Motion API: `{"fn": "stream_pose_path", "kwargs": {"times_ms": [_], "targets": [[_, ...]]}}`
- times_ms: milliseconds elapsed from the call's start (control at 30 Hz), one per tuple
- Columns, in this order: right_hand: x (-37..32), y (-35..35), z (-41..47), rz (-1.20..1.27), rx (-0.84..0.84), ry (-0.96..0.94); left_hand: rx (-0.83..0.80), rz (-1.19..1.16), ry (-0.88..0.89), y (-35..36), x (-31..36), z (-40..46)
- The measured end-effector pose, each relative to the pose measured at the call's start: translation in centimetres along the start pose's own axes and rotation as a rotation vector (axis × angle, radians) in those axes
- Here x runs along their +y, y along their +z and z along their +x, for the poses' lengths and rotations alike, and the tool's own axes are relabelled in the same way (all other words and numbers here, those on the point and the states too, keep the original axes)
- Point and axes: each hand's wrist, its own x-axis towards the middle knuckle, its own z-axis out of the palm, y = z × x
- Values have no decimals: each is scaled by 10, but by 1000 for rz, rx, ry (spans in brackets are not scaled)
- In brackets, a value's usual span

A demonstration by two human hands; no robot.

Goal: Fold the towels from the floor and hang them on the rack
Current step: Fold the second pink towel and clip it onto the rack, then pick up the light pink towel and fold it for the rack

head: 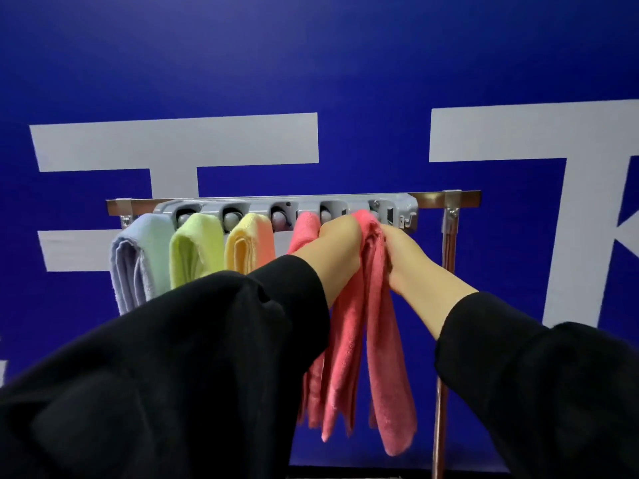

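Backdrop was a deep blue wall [345, 63] with large white block lettering [173, 141], directly behind a metal rail [432, 197] carrying a grey clip rack [345, 201] with a row of roller slots. Rail ran past the rack at both ends; its right upright post [444, 340] stood just right of the work area, with bare wall beyond it. Left three slots were taken: lilac towel [135, 261], lime-green towel [195, 250], then a yellow-and-peach towel [249, 247], hung side by side and nearly touching. A pink towel [306, 231] hung at the fourth slot, mostly hidden behind the left hand [337, 242]. Both hands were up at the rack's right end, black sleeves [173, 375] filling the lower view. A coral-pink towel [377, 340] ran up between the two hands, top edge at the last slot, folded tails hanging free well below the wrists. Left hand's fingers were curled around the towel's left side near the top. Right hand [397, 250] pinched the right side, fingers pressed into the cloth; fingertips were buried in the fabric, so exact finger spread couldn't be told.
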Motion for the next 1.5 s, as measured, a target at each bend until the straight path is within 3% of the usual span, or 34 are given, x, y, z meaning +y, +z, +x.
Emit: {"fn": "stream_pose_path", "kwargs": {"times_ms": [67,133,200,267,433,567,667,733,833,1000,1167,1367,1500], "targets": [[14,-25,-6,-81,-97,-5,157,67,60,-12,-19,5],[34,-53,-15,-150,-153,57,-26,305,-109,-30,-43,4],[60,-81,-17,-165,-183,131,-111,425,-163,-53,-67,0],[89,-106,-23,-139,-217,204,-190,451,-159,-71,-95,-17],[152,-155,-48,-123,-257,385,-450,372,-360,-122,-166,-57],[189,-183,-74,-126,-252,526,-352,311,-565,-150,-202,-89],[214,-192,-87,-43,-125,584,-310,10,-728,-164,-217,-102],[228,-192,-88,51,-37,583,-274,-138,-768,-166,-222,-109],[243,-181,-81,8,65,549,-212,-196,-743,-161,-239,-112],[254,-147,-68,-256,92,464,-176,-15,-702,-160,-261,-106],[265,-138,-60,-586,173,402,-21,126,-640,-160,-263,-102],[294,-155,-72,-345,230,482,-94,164,-715,-183,-272,-113],[329,-166,-93,-278,248,561,11,188,-852,-226,-303,-128]]}}
